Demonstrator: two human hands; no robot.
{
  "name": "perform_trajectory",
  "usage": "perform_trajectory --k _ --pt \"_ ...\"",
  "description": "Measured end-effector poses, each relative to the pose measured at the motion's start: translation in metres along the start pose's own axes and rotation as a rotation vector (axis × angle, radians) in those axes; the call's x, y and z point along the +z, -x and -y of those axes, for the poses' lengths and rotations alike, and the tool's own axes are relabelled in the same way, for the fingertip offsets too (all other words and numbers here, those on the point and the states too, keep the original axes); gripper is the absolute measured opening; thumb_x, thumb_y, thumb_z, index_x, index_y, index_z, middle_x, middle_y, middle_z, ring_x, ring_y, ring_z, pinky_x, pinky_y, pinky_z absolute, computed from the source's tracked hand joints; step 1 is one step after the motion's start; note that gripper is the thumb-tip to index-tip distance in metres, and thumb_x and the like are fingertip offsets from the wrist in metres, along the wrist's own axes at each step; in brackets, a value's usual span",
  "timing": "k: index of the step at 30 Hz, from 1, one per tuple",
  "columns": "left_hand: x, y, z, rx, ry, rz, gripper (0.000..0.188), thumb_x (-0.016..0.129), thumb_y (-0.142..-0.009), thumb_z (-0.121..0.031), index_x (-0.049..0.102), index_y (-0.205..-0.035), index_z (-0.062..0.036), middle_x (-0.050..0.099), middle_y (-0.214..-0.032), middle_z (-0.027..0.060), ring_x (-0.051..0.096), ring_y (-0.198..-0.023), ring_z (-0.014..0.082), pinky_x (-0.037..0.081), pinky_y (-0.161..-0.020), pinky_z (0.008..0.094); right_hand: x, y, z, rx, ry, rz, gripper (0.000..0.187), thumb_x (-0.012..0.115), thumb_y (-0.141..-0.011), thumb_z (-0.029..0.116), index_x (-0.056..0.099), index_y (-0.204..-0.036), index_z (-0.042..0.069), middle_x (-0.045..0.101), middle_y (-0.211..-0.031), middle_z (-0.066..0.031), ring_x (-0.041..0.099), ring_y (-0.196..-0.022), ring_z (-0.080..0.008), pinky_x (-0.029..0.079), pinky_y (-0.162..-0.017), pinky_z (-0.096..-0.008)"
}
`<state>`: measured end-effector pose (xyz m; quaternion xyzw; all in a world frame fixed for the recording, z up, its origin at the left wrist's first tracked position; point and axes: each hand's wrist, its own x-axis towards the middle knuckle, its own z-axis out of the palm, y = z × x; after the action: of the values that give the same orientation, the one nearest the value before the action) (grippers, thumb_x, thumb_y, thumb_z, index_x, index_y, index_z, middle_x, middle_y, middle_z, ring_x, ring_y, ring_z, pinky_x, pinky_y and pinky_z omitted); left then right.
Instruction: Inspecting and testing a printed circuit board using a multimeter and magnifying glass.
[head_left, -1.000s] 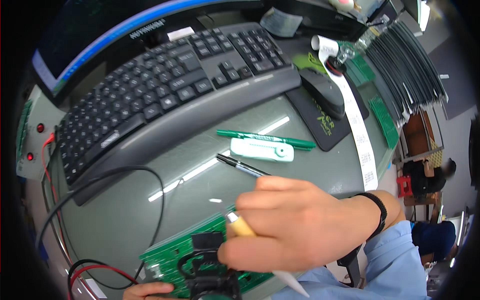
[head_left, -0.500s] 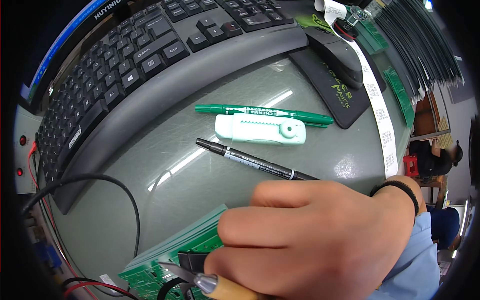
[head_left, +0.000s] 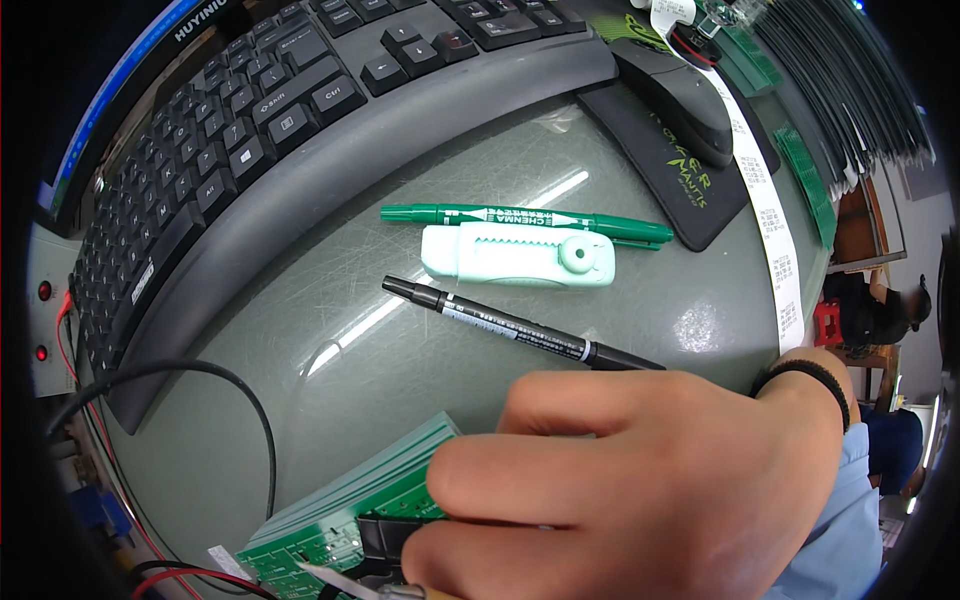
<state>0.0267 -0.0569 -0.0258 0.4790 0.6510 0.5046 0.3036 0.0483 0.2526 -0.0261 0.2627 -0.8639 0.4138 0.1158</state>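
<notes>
Right hand [head_left: 610,490] curled tight round knife [head_left: 345,583], blade aimed left across circuit-board stack [head_left: 330,510], toward desk's [head_left: 330,400] near side; contact unclear. Left hand unseen.

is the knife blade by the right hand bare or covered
Bare: the knife blade shows uncovered metal beyond the right hand, seen against the green circuit boards.

Black wristband [head_left: 822,379], light-blue sleeve [head_left: 838,525]
</notes>
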Motion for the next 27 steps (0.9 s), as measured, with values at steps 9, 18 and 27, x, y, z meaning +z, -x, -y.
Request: perform_trajectory --k 9,18,27 --pt "-0.003 -0.015 0.006 0.236 -0.143 -0.059 0.044 0.045 -0.077 -0.038 0.066 -0.065 -0.0009 0.063 -0.062 0.0089 0.061 -0.059 0.0223 0.035 -0.103 0.0454 0.004 -0.002 -0.002 -0.08 0.078 0.014 0.012 0.061 -0.071 0.016 0.052 -0.078 0.011 0.044 -0.062 0.0007 0.049 -0.065 -0.0146 0.035 -0.06 -0.0276" --pt "0.0 -0.02 -0.024 -0.046 -0.092 -0.052 0.059 0.032 -0.095 -0.047 0.06 -0.065 -0.0044 0.071 -0.08 0.0095 0.069 -0.098 0.0286 0.035 -0.104 0.0443 -0.016 -0.017 -0.004 -0.008 -0.038 0.02 0.019 0.067 -0.079 0.014 0.049 -0.08 0.007 0.056 -0.062 -0.009 0.059 -0.059 -0.0328 0.042 -0.05 -0.0425" --pt "-0.005 -0.013 -0.022 0.02 -0.085 0.028 0.048 0.038 -0.086 -0.042 0.063 -0.072 -0.0042 0.071 -0.094 0.0097 0.064 -0.109 0.029 0.033 -0.103 0.046 -0.012 -0.05 -0.026 0.292 0.206 0.127 0.019 0.068 -0.083 0.02 0.057 -0.084 0.004 0.062 -0.067 -0.0143 0.062 -0.066 -0.0369 0.045 -0.058 -0.0455"
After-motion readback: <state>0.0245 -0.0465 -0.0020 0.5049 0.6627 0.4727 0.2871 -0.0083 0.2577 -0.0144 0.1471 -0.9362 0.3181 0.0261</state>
